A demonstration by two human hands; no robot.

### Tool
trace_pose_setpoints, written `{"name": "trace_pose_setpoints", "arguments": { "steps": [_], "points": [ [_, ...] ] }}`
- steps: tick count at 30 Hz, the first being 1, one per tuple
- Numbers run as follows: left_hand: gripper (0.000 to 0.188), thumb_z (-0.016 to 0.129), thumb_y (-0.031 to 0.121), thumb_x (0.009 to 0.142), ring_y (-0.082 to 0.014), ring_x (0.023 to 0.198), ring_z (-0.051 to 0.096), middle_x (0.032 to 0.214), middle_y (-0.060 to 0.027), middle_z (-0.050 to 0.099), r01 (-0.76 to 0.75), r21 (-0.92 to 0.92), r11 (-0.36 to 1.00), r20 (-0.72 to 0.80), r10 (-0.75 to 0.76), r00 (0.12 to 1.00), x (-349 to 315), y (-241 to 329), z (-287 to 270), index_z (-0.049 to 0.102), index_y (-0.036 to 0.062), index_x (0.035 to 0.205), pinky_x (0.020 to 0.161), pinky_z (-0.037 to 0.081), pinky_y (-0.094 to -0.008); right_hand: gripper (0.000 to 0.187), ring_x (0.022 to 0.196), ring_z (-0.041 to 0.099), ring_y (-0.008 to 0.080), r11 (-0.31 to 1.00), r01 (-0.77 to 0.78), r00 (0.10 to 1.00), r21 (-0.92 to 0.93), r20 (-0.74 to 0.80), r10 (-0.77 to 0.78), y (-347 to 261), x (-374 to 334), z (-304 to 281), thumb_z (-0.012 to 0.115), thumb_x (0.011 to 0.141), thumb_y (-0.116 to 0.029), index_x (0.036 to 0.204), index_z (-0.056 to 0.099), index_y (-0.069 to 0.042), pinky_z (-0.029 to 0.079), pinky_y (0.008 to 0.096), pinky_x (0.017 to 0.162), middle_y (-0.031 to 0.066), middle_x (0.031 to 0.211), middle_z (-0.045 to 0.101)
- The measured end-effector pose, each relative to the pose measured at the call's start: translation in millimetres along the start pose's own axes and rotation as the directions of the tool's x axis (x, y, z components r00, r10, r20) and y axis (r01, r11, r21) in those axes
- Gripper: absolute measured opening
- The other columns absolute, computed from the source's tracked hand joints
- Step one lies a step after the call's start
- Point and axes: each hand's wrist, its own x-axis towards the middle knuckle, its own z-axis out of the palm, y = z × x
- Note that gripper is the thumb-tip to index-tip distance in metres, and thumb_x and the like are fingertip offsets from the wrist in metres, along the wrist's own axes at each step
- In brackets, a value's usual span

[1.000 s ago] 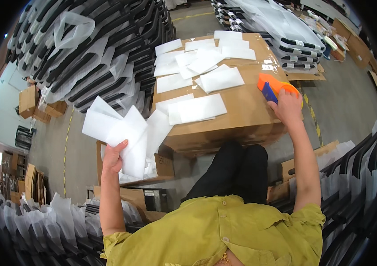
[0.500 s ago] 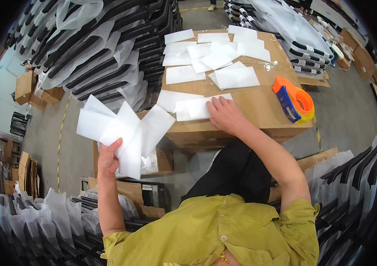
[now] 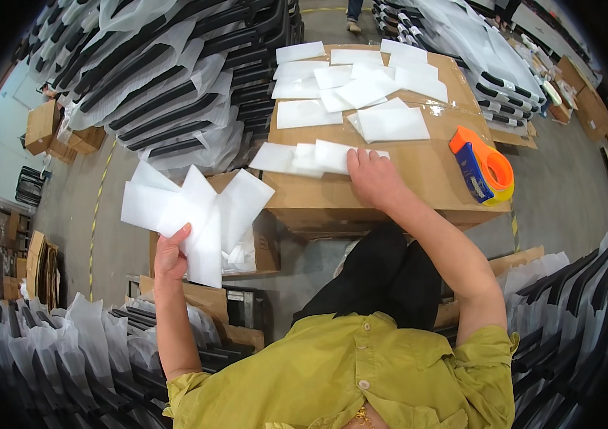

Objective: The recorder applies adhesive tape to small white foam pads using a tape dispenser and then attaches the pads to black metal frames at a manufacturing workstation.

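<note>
My left hand is closed round the lower end of a fan of white foam sheets, held out to the left of the large cardboard box. Close to the box's front edge, my right hand grips the right end of a white foam sheet, fingers over its top; the thumb is hidden. More sheets lie overlapped just left of it. Several other white sheets are spread across the far part of the box top.
An orange, blue and yellow tape dispenser lies on the box's right side. Black frames wrapped in white film are stacked at far left, with another wrapped stack at far right. An open carton with white pieces stands below the left-hand sheets.
My right hand has gone from lying on the sheets to gripping one, which has shifted right and separated from those beneath. The left-hand fan has barely moved. A person's leg shows more at the top.
</note>
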Motion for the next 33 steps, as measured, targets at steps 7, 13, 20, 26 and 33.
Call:
{"name": "trace_pose_setpoints", "arguments": {
  "steps": [7,13,20,26,33],
  "points": [
    [0.048,0.061,0.002,0.072,-0.0231,0.099,0.051,0.11,-0.0107,0.052,0.001,0.042,0.999,0.042,-0.003,0.999,-4,-6,4,0.043,0.0012,0.117,0.087,0.042,-0.035,0.014,0.057,0.056,0.0226,0.993,-0.11,0.989,0.033,-0.092,0.112,-9,17,-15,0.051,0.069,-0.007,0.08,0.049,0.001,0.046,0.0309,0.047,0.0105,0.064,0.052],
    [0.049,0.061,0.002,0.072,-0.0229,0.099,0.051,0.11,-0.0104,0.052,-0.01,0.065,0.998,-0.02,0.011,1.0,-10,-8,-9,0.042,0.0014,0.117,0.088,0.041,-0.0345,0.017,0.065,0.056,0.023,0.991,-0.07,0.987,-0.113,0.138,0.085,-8,9,-8,0.049,0.071,-0.011,0.084,0.049,-0.001,0.046,0.0337,0.052,0.0113,0.076,0.054],
    [0.051,0.061,0.001,0.072,-0.0213,0.101,0.05,0.113,-0.0093,0.05,-0.077,-0.057,0.995,-0.061,0.074,0.995,-30,11,-33,0.04,0.0011,0.119,0.09,0.04,-0.0339,0.039,0.08,0.054,0.0272,0.997,-0.069,0.978,0.041,0.199,0.06,-5,-2,-18,0.059,0.073,-0.031,0.093,0.05,0.002,0.045,0.035,0.065,0.0152,0.083,0.054],
    [0.057,0.065,0.007,0.067,-0.0215,0.102,0.05,0.111,-0.0098,0.052,-0.115,0.005,0.993,0.168,0.112,0.979,-61,28,23,0.04,-0.0016,0.118,0.091,0.039,-0.0336,0.056,0.098,0.052,0.0282,0.849,-0.245,0.963,0.469,0.216,0.159,6,-21,-58,0.059,0.073,-0.037,0.114,0.045,-0.001,0.042,0.0338,0.081,0.016,0.112,0.05],
    [0.041,0.068,0.006,0.067,-0.0147,0.088,0.056,0.099,-0.0066,0.059,0.018,0.321,0.947,0.705,-0.251,0.664,-85,-47,178,0.054,-0.0001,0.105,0.079,0.045,-0.0286,0.039,0.1,0.051,0.0176,-0.382,-0.391,0.894,0.837,0.445,0.061,36,-115,-114,0.049,0.078,-0.016,0.114,0.048,-0.001,0.042,0.0308,0.083,0.0107,0.104,0.055]
  ]
}}
